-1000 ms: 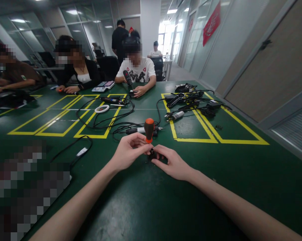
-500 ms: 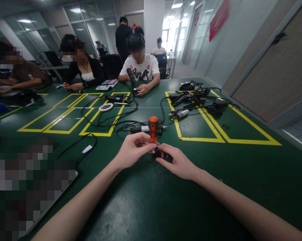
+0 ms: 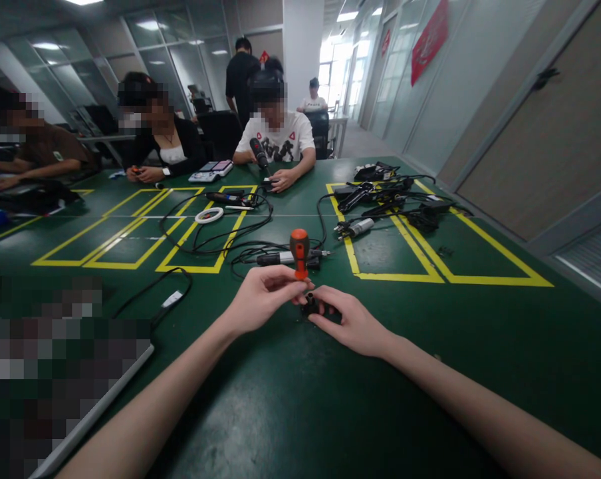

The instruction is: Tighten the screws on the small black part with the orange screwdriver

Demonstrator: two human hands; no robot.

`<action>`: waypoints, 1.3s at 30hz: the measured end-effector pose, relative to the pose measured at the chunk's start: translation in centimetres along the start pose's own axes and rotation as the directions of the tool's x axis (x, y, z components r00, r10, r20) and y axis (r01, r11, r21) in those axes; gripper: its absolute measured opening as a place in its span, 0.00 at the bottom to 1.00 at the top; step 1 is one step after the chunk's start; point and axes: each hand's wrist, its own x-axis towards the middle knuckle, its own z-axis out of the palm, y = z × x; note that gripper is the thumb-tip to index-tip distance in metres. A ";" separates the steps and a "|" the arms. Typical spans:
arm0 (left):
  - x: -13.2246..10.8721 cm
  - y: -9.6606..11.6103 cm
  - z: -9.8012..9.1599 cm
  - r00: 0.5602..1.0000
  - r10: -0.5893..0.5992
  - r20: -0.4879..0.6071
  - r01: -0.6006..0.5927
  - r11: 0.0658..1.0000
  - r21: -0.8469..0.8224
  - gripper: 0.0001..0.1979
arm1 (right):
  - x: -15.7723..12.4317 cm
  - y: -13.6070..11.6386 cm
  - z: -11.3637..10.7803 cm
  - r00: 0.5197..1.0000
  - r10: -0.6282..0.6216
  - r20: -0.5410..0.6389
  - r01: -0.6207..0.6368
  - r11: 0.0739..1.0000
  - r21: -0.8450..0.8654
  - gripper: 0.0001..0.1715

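A screwdriver [image 3: 299,253] with an orange and dark grey handle stands almost upright at the middle of the head view. The fingers of my left hand [image 3: 266,299] are pinched around its lower end, just under the handle; its shaft and tip are hidden by them. Below and slightly right, a small black part [image 3: 309,305] with a short round tube rests on the green tabletop. My right hand [image 3: 348,319] is closed on this part from the right, thumb in front and fingers behind.
Behind my hands lies a silver and black pen-like power tool [image 3: 280,258] with cables. A white ring [image 3: 209,215] is farther left, and a heap of black cables and tools [image 3: 380,189] lies right. Across the table a co-worker [image 3: 275,136] holds a drill [image 3: 258,153]. A blurred-out panel [image 3: 66,392] fills the lower left.
The screwdriver handle has shifted slightly left, and my left fingertips with it. My right hand stays on the black part. The whole view has moved a little.
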 end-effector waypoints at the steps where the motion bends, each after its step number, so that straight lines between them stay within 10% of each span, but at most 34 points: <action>1: 0.1 0.0 0.0 1.000 -0.006 -0.006 0.006 1.000 -0.003 0.18 | 0.0 0.0 0.0 1.000 0.001 -0.004 -0.001 1.000 0.002 0.06; 39: 0.8 0.1 -0.6 0.999 -0.029 0.042 0.028 0.999 0.028 0.19 | -0.1 0.2 0.1 1.000 -0.004 -0.007 0.004 1.000 0.005 0.06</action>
